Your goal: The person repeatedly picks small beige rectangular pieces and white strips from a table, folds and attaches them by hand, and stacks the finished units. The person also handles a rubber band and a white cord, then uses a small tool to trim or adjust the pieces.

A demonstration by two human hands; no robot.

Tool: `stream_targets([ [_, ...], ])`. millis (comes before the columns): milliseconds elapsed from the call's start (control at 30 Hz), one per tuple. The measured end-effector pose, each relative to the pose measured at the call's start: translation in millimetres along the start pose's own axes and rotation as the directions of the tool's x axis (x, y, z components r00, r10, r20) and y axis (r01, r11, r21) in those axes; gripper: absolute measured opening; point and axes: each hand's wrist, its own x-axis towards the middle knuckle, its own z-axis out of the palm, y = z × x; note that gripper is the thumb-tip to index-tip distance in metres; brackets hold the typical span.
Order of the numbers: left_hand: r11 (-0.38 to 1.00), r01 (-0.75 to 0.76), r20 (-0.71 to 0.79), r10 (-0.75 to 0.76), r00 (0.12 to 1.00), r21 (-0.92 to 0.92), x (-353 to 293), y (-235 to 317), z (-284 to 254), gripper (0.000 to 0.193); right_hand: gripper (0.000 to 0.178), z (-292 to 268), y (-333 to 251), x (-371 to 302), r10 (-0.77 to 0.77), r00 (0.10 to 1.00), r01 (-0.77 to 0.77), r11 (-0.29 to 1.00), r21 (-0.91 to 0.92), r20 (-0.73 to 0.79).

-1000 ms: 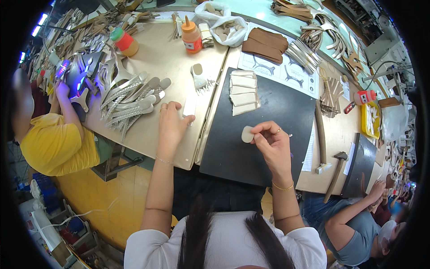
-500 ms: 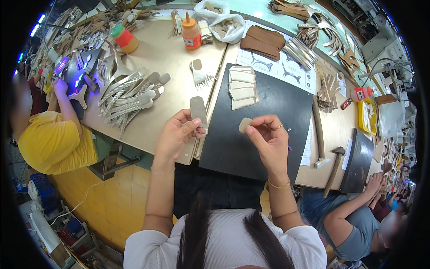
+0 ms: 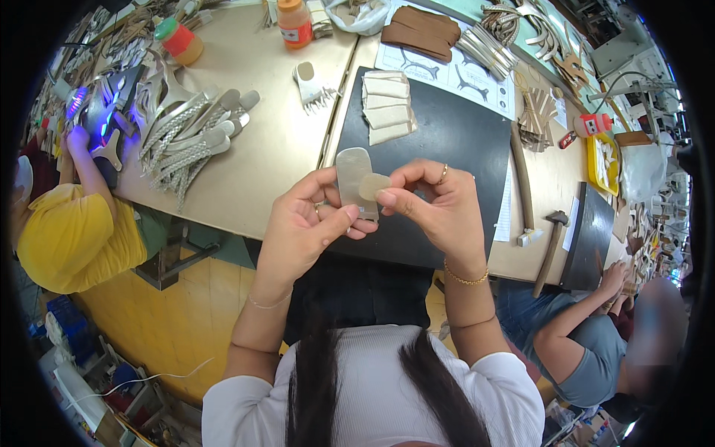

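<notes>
My left hand is closed on the lower end of a greyish-beige strap piece with a rounded top, its thumb laid across the bottom. Between thumb and forefinger, my right hand pinches a small beige pad with a rounded end. The pad overlaps the strap piece's right edge; whether the two touch I cannot tell. Both hands are above the near part of a black board. A fanned stack of pale fabric-like pieces lies on the board, beyond my hands.
Braided straps are heaped at left, near a fringed strap piece. Glue bottles stand at the back; brown leather pieces lie on printed sheets. A hammer rests at right. Co-workers sit on both sides, one in a yellow shirt.
My hands have come together: the left moved right with the strap piece, and the right moved left, bringing the pad over it. The view has shifted, so the table's things appear higher.
</notes>
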Motion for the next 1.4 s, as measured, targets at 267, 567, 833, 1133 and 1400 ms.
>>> stream_targets([
  [267,1.0,0.021,0.035,-0.022,0.999,0.006,-10,5,4,0.039,0.016,-1,-10,3,-0.084,0.995,0.092,0.984,-0.155,0.057],
  [567,1.0,0.006,0.044,-0.007,0.999,0.017,-11,5,8,0.038,0.017,0,-7,6,-0.14,0.99,0.143,0.974,-0.177,0.029],
  [833,1.0,-0.002,0.086,0.0,0.996,0.03,-12,3,5,0.034,0.018,1,-11,6,-0.097,0.995,0.098,0.977,-0.191,0.011],
  [1133,1.0,-0.009,0.063,0.008,0.998,0.024,-14,2,7,0.032,0.021,5,-5,7,-0.162,0.986,0.156,0.978,-0.141,-0.037],
  [1400,0.999,-0.041,-0.011,0.041,0.999,0.025,-15,-2,12,0.023,0.018,6,-2,2,-0.127,0.991,0.129,0.989,-0.077,0.032],
])
